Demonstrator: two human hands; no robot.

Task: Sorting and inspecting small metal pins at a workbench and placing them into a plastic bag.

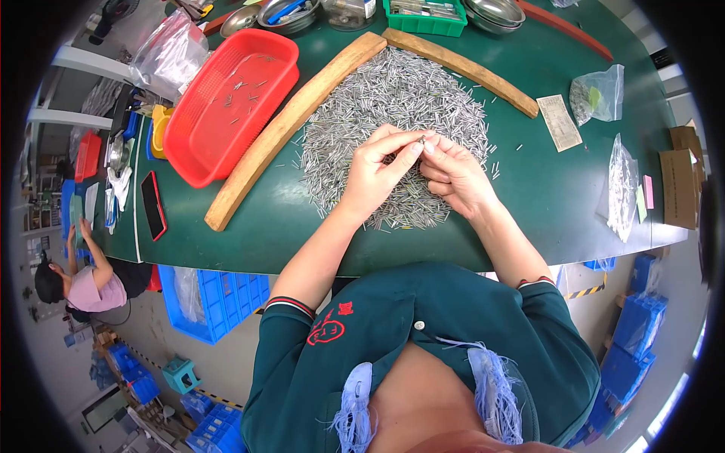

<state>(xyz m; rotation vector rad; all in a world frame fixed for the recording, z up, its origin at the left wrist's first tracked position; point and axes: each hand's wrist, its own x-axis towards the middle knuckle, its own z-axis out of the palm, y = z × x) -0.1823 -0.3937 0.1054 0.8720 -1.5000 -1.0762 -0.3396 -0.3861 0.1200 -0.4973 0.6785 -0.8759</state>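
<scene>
**Metal pins sorted by hand over a fenced heap**

Metal pins (393, 98) lay in a broad grey heap at the middle of the green table (544, 189), and the two hands worked directly above its near edge. The left hand (375, 175) and the right hand (455, 175) met at their fingertips, the fingers (414, 151) of both pinched closed around what looked like one or a few pins lifted clear of the pile; exactly how many was too small to tell. Holding them so close together over the heap probably meant anything dropped fell back among the rest.

Two curved wooden strips (291, 121) (461, 66) stood along the heap's left and far-right sides, meeting at the far point, seemingly as a fence to keep pins from rolling away. A red basket (226, 106) sat just left of the left strip, with a few loose pins in it, within easy reach. Clear bags (621, 189) of similar parts lay well apart at the right.
</scene>
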